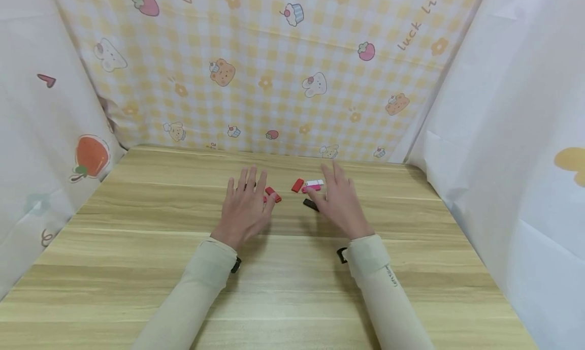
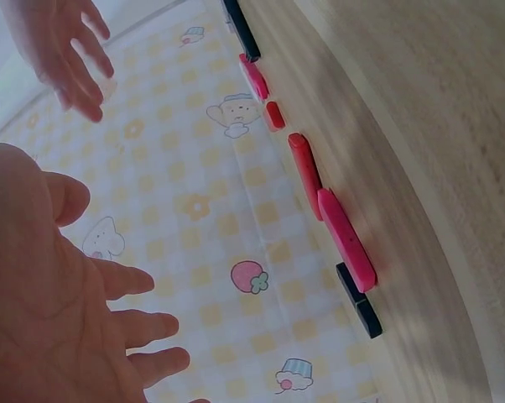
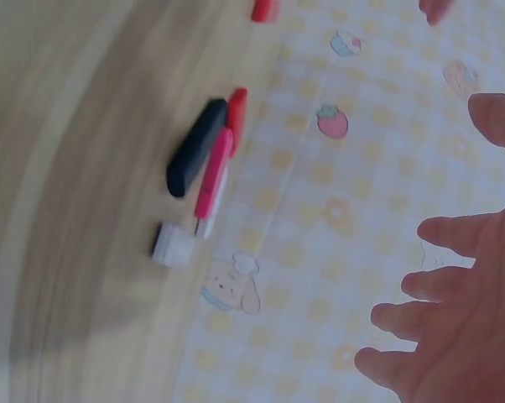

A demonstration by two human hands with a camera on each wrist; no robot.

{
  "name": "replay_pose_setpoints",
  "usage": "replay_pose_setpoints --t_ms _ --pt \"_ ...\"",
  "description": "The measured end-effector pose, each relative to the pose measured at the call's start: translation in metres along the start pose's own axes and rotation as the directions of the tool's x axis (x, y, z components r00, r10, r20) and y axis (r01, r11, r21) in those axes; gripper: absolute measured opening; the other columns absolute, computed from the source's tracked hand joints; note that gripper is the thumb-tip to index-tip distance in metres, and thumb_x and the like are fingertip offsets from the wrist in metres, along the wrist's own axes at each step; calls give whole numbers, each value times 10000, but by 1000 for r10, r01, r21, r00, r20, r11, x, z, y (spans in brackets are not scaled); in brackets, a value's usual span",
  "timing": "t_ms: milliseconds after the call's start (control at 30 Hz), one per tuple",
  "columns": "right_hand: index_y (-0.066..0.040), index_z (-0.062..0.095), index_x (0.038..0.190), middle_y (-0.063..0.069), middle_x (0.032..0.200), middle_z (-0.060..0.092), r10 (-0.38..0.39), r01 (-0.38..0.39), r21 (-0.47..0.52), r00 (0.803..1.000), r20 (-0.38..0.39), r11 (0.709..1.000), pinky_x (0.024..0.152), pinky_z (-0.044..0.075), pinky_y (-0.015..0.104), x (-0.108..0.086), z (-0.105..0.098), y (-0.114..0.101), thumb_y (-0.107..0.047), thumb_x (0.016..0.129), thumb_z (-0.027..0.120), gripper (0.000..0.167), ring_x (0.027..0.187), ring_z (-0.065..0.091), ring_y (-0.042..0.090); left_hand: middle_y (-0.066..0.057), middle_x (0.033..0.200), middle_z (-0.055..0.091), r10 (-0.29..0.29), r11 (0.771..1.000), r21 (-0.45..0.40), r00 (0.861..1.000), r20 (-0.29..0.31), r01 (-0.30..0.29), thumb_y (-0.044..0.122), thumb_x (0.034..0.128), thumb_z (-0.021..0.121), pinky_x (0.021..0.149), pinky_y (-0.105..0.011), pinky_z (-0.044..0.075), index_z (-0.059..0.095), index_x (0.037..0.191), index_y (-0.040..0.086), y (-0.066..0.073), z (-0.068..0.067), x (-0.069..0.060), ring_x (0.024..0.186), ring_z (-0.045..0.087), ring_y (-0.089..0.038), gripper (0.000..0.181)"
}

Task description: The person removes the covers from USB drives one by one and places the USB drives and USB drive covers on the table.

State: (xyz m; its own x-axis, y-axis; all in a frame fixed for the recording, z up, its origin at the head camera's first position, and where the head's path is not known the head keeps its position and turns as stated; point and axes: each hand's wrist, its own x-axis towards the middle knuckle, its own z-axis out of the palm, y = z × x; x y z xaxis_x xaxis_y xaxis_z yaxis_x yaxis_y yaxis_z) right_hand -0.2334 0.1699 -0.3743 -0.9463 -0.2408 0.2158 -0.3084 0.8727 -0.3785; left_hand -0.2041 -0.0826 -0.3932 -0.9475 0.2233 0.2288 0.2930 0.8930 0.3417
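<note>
One red stick (image 1: 272,193) near left hand (image 1: 244,208), one black stick (image 1: 311,204) seemingly below right hand (image 1: 340,202), both spread wide

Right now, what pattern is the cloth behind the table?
The cloth has yellow and white checks with cartoons, clearest in the head view.

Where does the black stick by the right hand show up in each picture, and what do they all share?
Head: the black stick lies slightly right of centre, beside the right hand.
Left wrist: it is at top middle, running to the top edge.
Right wrist: it is left of centre, upper half, beside the pink stick.
Shared landmark: the lowest strawberry print on the checked cloth.
</note>
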Motion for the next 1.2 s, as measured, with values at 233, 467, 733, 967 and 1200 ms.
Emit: replay_pose_setpoints --t_ms 233,467,733,967,1200 --pt "-123 207 1731 169 1821 35 84 -86 73 996 23 994 1274 250 713 2 -10 15 -549 1091 549 841 1623 202 531 -234 1794 147 -12 1000 1 999 34 12 472 1141 313 1328 -684 89 236 1711 38 1 -2 1 1676 100 -436 720" --pt "-68 302 1692 227 1773 216 130 -134 96 990 55 986 1265 328 655 3 -9 27 -392 1111 562 715 1607 306 451 -246 1788 160 -5 1000 -1 1000 26 5 457 1140 326 1322 -693 99 243 1707 31 0 -2 0 1671 114 -449 715" --pt "-41 458 1609 291 1645 411 163 -171 28 970 181 985 1226 391 654 3 4 37 -289 1121 547 554 1506 443 486 -238 1794 141 -10 1000 -3 999 39 10 474 1142 311 1327 -686 86 232 1712 39 -1 -1 1 1677 93 -438 721" --pt "-51 517 1573 309 1557 515 147 -150 -10 950 274 989 1184 433 666 1 12 40 -247 1143 461 476 1424 523 506 -245 1789 158 -4 1000 5 999 36 4 462 1143 319 1323 -692 101 239 1710 39 -1 -1 0 1672 111 -445 712" --pt "-59 590 1524 281 1490 585 138 -120 -76 936 323 990 1168 468 622 1 16 40 -183 1109 496 443 1387 558 472 -249 1784 172 -4 1000 5 1000 22 4 461 1140 358 1319 -696 118 257 1705 35 -1 -1 0 1667 134 -449 714"
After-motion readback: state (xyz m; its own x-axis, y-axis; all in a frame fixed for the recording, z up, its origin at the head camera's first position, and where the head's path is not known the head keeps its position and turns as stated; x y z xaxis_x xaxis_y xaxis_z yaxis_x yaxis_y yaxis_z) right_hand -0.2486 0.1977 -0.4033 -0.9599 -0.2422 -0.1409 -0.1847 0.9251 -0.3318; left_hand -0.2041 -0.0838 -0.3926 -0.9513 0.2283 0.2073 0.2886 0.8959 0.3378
